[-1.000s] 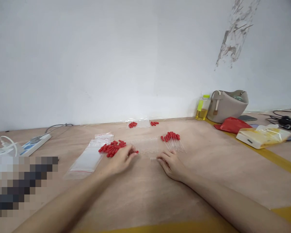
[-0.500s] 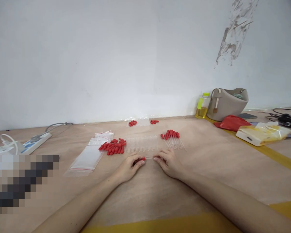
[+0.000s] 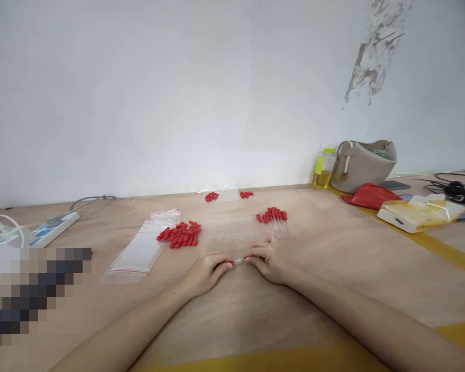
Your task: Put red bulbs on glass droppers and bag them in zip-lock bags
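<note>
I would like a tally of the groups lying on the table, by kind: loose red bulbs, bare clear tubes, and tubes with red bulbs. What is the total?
Loose red bulbs: 3 groups (main pile; left cluster and right cluster near the wall)
Bare clear tubes: 1 row
Tubes with red bulbs: 1 bunch
Total: 5 groups

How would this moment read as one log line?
Left hand: pinching red cap | right hand: pinching clear tube | cap at tube's end | nearby: loose red caps, row of clear tubes, red-capped tubes
</note>
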The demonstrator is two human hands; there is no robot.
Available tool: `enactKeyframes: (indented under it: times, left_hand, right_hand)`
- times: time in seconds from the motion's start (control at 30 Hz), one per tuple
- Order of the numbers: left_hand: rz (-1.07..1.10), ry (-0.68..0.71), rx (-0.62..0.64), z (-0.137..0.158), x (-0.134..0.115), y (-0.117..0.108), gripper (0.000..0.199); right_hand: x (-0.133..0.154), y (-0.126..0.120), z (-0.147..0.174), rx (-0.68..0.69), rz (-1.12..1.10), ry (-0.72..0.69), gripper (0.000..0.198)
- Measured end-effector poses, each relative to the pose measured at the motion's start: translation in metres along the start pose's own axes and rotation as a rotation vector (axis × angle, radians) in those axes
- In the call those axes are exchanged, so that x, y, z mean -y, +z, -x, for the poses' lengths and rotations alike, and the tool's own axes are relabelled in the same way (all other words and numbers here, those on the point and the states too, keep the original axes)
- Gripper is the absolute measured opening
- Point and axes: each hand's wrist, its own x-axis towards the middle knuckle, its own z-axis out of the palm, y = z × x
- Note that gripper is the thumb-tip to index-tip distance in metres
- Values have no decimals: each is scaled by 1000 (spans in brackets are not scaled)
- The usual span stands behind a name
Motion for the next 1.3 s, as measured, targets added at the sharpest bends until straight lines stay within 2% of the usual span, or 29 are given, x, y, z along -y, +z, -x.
enactKeyframes:
  times: [0.4, 0.9, 1.07, 1.3]
  left_hand:
    - [-128, 57, 0, 3, 0, 2, 24]
    - [-149, 130, 77, 2, -6, 1, 20]
    - [-139, 94, 8, 0, -3, 1, 23]
    - [-98, 64, -105, -4, 4, -2, 19]
  right_hand:
    - [6, 3, 5, -47, 165, -71, 22]
    - [22, 6, 1, 9, 250, -85, 26]
    - [24, 7, 2, -14, 324, -89, 26]
    - [20, -4, 0, 29, 413, -113, 20]
